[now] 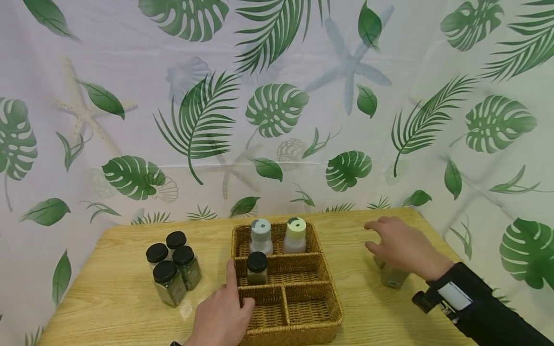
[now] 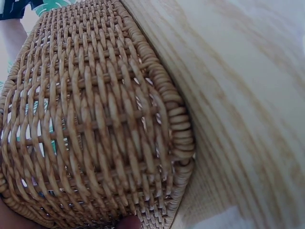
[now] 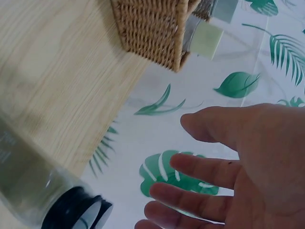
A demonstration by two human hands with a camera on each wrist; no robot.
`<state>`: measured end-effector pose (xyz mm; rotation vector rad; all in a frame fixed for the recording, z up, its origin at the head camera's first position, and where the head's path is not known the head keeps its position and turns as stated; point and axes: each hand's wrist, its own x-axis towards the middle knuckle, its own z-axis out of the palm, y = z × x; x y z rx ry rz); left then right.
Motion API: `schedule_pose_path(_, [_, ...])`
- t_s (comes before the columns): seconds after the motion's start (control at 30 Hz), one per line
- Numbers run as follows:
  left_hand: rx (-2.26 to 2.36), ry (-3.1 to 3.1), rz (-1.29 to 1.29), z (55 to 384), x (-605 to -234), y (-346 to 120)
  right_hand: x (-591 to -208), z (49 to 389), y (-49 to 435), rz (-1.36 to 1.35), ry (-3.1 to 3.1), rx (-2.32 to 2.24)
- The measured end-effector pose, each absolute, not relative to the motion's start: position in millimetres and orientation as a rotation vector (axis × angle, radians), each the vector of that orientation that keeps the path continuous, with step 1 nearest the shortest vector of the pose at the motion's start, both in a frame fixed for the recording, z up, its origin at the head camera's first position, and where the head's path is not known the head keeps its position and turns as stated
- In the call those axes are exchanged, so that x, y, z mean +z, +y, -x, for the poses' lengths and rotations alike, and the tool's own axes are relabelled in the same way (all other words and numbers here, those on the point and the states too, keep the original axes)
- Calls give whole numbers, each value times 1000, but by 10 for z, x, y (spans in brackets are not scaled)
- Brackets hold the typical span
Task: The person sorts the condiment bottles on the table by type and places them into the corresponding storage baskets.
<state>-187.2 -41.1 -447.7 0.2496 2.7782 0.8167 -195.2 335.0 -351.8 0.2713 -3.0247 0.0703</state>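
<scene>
- Nearest camera: left hand [image 1: 221,312], index finger straight along the basket's left rim, thumb extended over the front-left compartment; whether it pinches the wall cannot be told.
- Far left: four black-lidded jars [image 1: 165,272], clustered upright on the table [image 1: 355,307], well apart from either hand.
- Centre: wicker basket [image 1: 287,334]. Back compartment holds a blue-capped bottle [image 1: 261,236] and a yellow-capped bottle [image 1: 296,236]; middle one, a single black-lidded jar [image 1: 257,270], at its left end.
- Right: right hand [image 1: 400,247], fingers spread, thumb apart, nothing between. Glass jar [image 3: 28,171] near the fingertips, not gripped; head view shows it partly covered.
</scene>
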Motion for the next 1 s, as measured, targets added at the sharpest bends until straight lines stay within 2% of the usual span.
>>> schedule_pose_path(0.5, [830,2738,-270,1906,-4478,-435,-3675,2059,3731,-178,-3079,54])
schedule_pose_path(1.0, [864,2747,-263,1908,-4494,-445,-3750,2226,3864,-216,-3158,119])
